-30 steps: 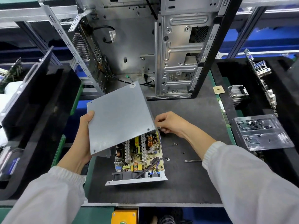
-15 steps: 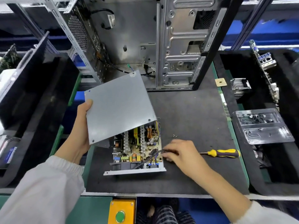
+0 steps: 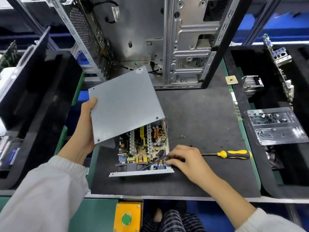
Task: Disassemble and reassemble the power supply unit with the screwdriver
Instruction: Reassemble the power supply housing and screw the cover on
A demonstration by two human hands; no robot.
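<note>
Power supply unit (image 3: 143, 148): lay open near the middle of the black mat (image 3: 200, 114), circuit board exposed. Grey cover (image 3: 124, 105): lifted and tilted over the unit's far-left part, gripped at its left edge by the left hand (image 3: 84, 129). Right hand (image 3: 185, 158): fingertips pinched at the dark wires (image 3: 158, 159) by the unit's near-right corner; a firm hold could not be confirmed. Screwdriver (image 3: 234, 154): lay untouched on the mat, right of that hand. Loose screws (image 3: 183, 136): just beyond the unit's right side. Step judged: disassembly, cover off. Next likely called for tucking the wires clear before reseating the cover.
</note>
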